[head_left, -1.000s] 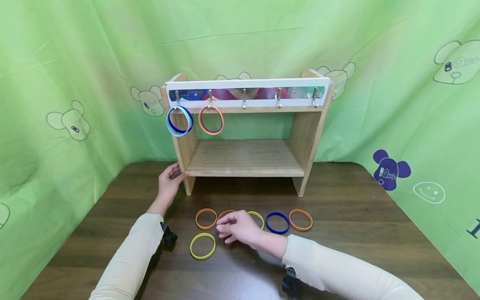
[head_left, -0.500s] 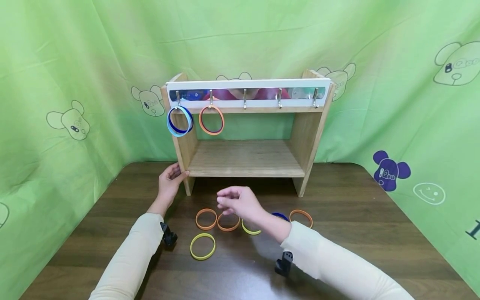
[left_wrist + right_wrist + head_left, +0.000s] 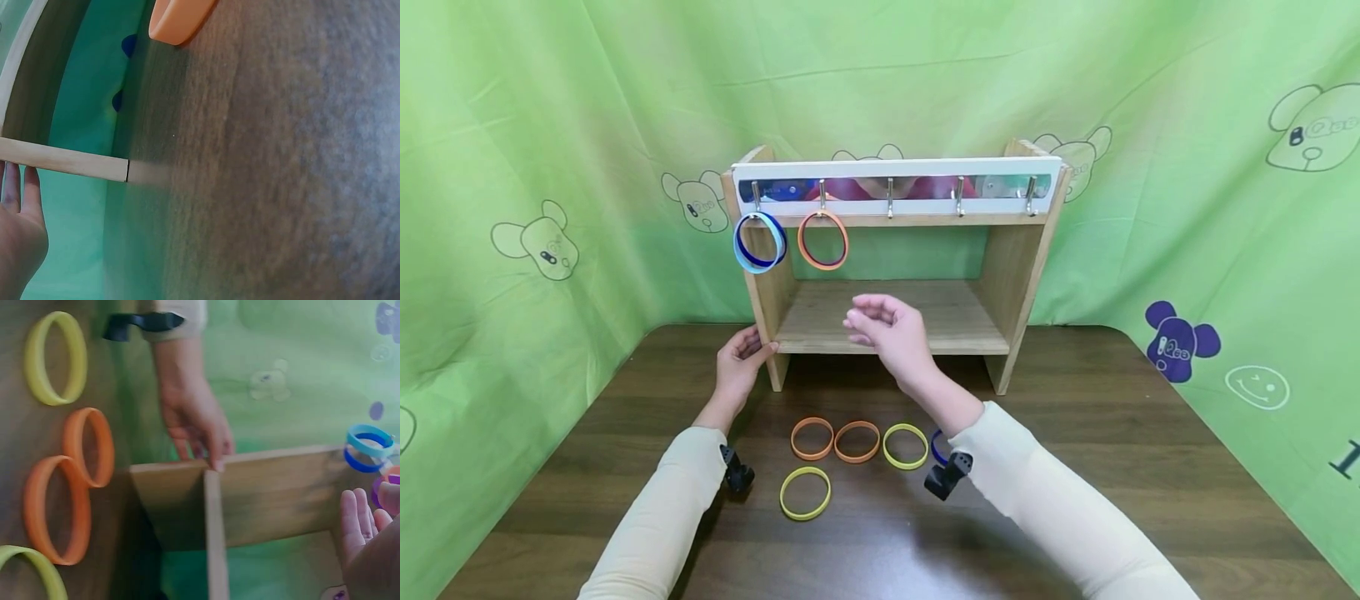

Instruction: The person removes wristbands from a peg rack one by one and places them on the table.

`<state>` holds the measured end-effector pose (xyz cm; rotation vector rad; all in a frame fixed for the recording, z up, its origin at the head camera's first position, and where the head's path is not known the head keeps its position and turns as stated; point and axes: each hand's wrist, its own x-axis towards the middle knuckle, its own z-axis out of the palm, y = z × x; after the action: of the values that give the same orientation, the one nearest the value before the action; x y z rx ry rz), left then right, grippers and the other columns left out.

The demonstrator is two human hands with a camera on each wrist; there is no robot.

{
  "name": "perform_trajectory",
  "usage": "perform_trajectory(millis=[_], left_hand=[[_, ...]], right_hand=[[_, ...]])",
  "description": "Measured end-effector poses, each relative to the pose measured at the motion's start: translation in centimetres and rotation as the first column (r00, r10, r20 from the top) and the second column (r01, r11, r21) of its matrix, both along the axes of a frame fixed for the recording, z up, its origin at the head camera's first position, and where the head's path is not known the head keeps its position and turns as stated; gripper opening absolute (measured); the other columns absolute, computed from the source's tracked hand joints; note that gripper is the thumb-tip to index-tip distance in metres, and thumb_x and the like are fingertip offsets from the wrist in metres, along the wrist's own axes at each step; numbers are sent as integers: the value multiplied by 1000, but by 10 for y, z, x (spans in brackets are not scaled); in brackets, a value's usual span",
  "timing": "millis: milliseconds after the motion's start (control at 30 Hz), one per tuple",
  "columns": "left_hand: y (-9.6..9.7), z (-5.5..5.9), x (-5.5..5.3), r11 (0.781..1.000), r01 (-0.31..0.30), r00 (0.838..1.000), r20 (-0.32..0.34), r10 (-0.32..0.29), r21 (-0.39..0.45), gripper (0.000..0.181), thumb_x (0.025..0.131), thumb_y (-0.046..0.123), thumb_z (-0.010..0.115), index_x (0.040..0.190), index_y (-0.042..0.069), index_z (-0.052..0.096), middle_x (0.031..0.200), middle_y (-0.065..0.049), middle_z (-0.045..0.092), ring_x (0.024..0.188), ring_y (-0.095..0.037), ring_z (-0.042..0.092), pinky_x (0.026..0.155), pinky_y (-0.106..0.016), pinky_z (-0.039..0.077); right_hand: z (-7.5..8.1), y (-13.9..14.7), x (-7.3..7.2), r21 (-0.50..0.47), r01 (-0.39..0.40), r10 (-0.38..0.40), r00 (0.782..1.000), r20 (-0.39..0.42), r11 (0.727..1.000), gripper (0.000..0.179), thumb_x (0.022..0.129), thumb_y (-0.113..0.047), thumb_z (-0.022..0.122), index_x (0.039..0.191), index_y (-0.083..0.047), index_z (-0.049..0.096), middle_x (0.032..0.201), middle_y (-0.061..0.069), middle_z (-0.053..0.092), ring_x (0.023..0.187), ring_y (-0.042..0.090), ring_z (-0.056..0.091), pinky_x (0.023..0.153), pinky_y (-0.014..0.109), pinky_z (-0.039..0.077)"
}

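Observation:
My left hand (image 3: 739, 367) holds the left side panel of a small wooden shelf (image 3: 891, 321), thumb over the front edge and fingers against its outer face. My right hand (image 3: 891, 333) is raised in front of the lower board, fingers loosely bent, with nothing visible in it. Light blue and dark blue wristbands (image 3: 737, 250) hang from the leftmost hook; an orange wristband (image 3: 844, 242), with purple behind it, hangs from the second. On the table lie two orange wristbands (image 3: 792, 442), two yellow wristbands (image 3: 884, 447) and a partly covered blue wristband (image 3: 936, 450).
A white rail (image 3: 895, 167) with several metal hooks (image 3: 891, 200) crosses the shelf's upper front. The dark wooden table (image 3: 662, 375) carries everything. A green patterned curtain (image 3: 587, 125) hangs behind and at both sides.
My right hand has risen from over the wristbands to the front of the lower board. Its sleeve now covers the rightmost orange wristband. The left hand keeps its place on the panel.

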<state>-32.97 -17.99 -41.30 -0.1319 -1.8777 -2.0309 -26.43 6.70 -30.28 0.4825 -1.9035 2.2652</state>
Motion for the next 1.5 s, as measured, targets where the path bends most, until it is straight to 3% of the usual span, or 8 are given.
perform_trajectory(millis=[200, 333, 500, 667, 967, 1233, 1500], left_hand=[[2, 10, 9, 999, 47, 999, 7, -47, 10, 39, 88, -5, 68, 125, -11, 57, 105, -1, 64, 97, -8, 60, 82, -20, 51], [4, 18, 18, 999, 52, 999, -6, -52, -9, 39, 88, -5, 67, 125, -12, 56, 107, -4, 64, 96, -9, 60, 82, -20, 51], [5, 20, 22, 999, 54, 998, -17, -54, 3, 38, 88, -7, 67, 125, -12, 56, 109, -10, 63, 96, -10, 60, 82, -20, 51], [5, 20, 21, 999, 52, 999, -16, -52, 3, 38, 88, -7, 67, 124, -13, 56, 107, -8, 63, 96, -10, 60, 81, -20, 51], [6, 21, 22, 999, 37, 999, -3, -37, -12, 39, 88, -6, 67, 124, -12, 56, 104, -3, 63, 96, -10, 60, 80, -19, 51], [0, 3, 4, 999, 35, 999, 5, -35, 14, 39, 88, -3, 69, 125, -8, 58, 106, -4, 64, 96, -9, 60, 82, -20, 51], [1, 5, 7, 1000, 23, 1000, -11, -23, -12, 40, 88, -3, 69, 126, -8, 58, 111, -8, 64, 98, -10, 60, 82, -20, 51]], right_hand=[[22, -2, -10, -61, 41, -43, 999, -29, 997, 24, 91, 1, 66, 113, 7, 61, 100, 19, 66, 95, 34, 67, 77, 37, 57], [31, -7, -14, -102, 40, -43, 999, -26, 994, 24, 91, 1, 66, 113, 7, 60, 95, 13, 65, 97, 35, 65, 76, 36, 57], [38, -13, -19, -130, 55, -59, 998, -25, 990, 24, 89, 2, 68, 112, 7, 60, 93, 11, 64, 84, 22, 68, 75, 37, 57], [44, -17, -20, -146, 57, -60, 998, -13, 988, 24, 89, 0, 69, 111, 7, 60, 92, 12, 63, 79, 16, 67, 79, 44, 56], [53, -20, -20, -106, 71, -68, 997, 36, 992, 25, 89, -4, 70, 110, 7, 61, 95, 14, 65, 81, 19, 67, 72, 36, 58], [55, -23, -23, -125, 66, -58, 996, 66, 990, 28, 88, -1, 70, 112, 10, 59, 88, 10, 64, 81, 23, 68, 69, 34, 58], [55, -25, -26, -94, 61, -54, 995, 84, 994, 26, 89, -3, 71, 111, 8, 61, 91, 10, 64, 78, 16, 66, 71, 34, 58]])
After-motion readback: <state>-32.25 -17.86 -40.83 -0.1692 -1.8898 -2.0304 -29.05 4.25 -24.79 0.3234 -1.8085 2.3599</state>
